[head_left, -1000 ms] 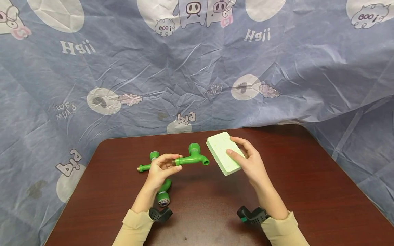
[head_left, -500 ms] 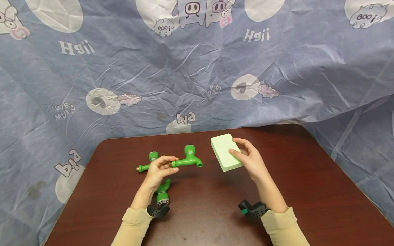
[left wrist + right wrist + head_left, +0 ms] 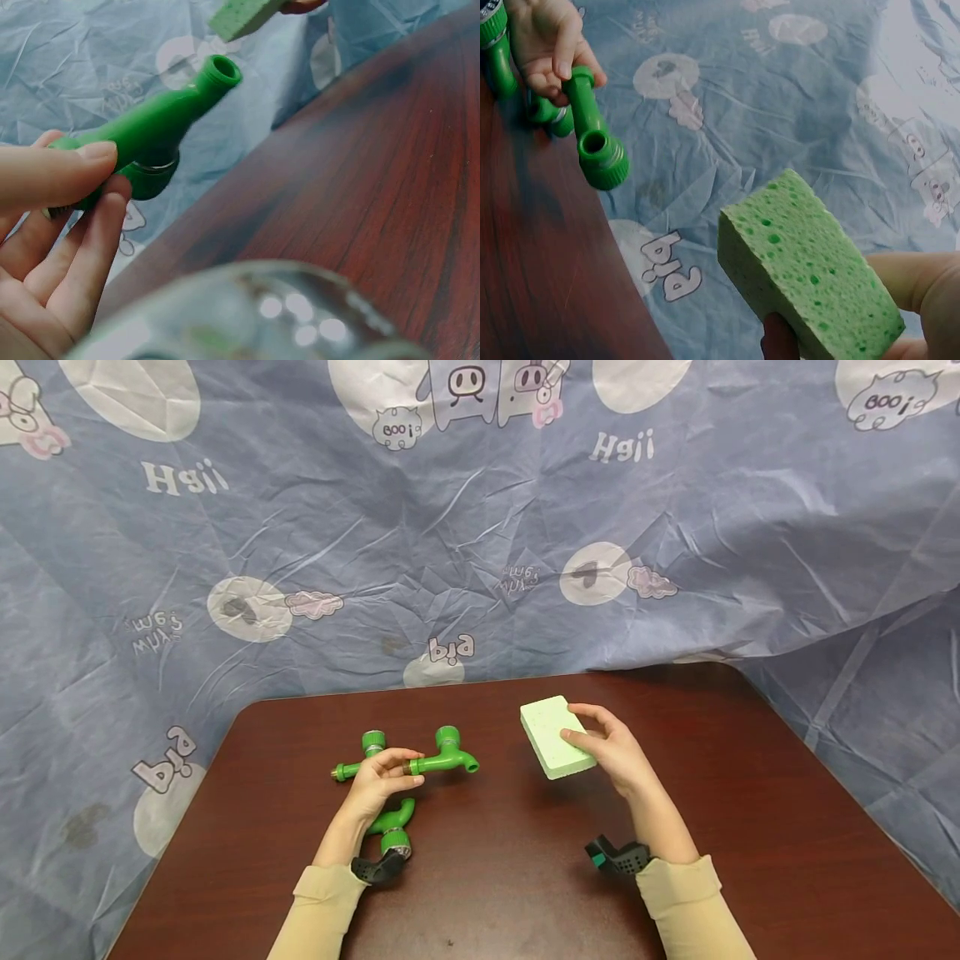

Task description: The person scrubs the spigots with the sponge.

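Pinching the green plastic tap point(image 3: 442, 760) by its stem with my left hand point(image 3: 378, 777) above the dark wood worktop point(image 3: 750, 793), spout aimed rightward; right hand point(image 3: 618, 756) fingers clamp the pale green sponge block point(image 3: 557, 745), probably lifted clear, hard to judge.

The green tap point(image 3: 442, 760) looks like smooth, slightly glossy plastic with a brass-coloured metal ring at its joint. The sponge point(image 3: 806, 274) is matt, porous foam, pitted with holes. The counter point(image 3: 750, 793) shows a dark, polished wood-grain finish with soft reflections. The backdrop sheet point(image 3: 480, 527) is thin, crinkled, matt non-woven cloth.
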Demonstrator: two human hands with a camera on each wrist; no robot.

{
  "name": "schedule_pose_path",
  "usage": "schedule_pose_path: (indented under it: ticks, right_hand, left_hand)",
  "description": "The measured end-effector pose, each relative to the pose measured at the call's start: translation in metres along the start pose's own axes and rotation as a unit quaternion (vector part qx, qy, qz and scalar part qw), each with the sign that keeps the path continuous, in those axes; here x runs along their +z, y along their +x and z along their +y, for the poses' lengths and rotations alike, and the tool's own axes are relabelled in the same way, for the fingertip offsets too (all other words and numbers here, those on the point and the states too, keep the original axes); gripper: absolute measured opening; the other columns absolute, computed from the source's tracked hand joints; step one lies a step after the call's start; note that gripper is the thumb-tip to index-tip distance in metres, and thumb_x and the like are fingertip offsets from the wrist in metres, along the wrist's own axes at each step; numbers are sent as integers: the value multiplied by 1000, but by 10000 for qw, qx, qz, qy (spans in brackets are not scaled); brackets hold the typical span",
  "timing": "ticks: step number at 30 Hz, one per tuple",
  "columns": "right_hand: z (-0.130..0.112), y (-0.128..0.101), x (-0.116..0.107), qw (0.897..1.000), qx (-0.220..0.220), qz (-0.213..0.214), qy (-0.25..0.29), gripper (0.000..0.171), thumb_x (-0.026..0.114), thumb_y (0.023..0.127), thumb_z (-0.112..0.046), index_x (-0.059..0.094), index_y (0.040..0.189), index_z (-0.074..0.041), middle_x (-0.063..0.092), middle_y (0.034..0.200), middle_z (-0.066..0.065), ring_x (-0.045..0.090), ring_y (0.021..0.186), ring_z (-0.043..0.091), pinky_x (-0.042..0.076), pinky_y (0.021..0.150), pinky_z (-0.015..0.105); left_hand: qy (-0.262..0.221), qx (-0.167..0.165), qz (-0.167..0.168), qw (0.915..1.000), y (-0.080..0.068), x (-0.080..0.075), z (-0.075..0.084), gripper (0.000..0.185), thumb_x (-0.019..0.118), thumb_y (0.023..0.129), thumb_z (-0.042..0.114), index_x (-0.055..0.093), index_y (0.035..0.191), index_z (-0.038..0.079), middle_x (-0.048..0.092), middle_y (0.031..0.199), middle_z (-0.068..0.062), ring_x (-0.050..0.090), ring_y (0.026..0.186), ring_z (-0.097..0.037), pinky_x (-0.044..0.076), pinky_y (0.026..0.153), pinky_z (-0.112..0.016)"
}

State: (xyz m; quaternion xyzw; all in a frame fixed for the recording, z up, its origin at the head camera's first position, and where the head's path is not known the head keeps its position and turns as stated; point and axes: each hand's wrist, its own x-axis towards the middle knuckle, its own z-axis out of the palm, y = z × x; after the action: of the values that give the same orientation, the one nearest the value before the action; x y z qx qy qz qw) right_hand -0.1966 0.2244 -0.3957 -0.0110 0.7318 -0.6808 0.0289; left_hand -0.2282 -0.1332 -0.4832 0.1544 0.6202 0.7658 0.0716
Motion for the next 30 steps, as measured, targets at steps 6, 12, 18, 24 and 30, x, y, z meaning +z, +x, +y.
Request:
schedule_pose_path:
  ticks: [6,12,18,24,30]
  right_hand:
    - [15,9,-3,9997,234,-73,12,57,67,86,-11,41,135,1,54,107,14,63,72,11,53,61,25]
    - [35,17,-7,9986,507,-116,-45,58,67,86,-12,41,136,0,40,126,19,61,66,11,52,59,24]
    - [47,22,-8,9977,645,-145,-112,58,68,86,-14,42,136,-2,44,121,18,60,66,12,51,60,25]
    - [64,28,-11,9977,665,-83,12,58,69,86,-14,43,136,-4,37,133,16,59,68,12,52,61,24]
    - [78,31,-14,9979,617,-40,-177,57,67,88,-18,42,137,-6,27,144,15,57,70,10,50,62,23]
  left_hand:
    - [370,-319,303,9983,2,-3,-4,47,71,72,-15,53,114,-17,65,98,-1,63,86,-12,52,71,-22]
    - [633,-631,577,9943,3,0,-5,46,74,70,-13,57,113,-13,64,96,-5,62,83,-15,52,67,-23]
    - [696,-817,591,9925,2,3,-2,44,73,70,-15,59,111,-11,64,96,-6,62,87,-20,53,67,-24]
    - [912,-861,713,9895,4,2,-6,43,72,70,-15,62,111,-8,63,105,-13,62,90,-20,53,67,-25]
    - [1205,-975,908,9837,4,2,-6,49,72,74,-10,61,121,-3,61,121,-15,57,111,-29,53,77,-27]
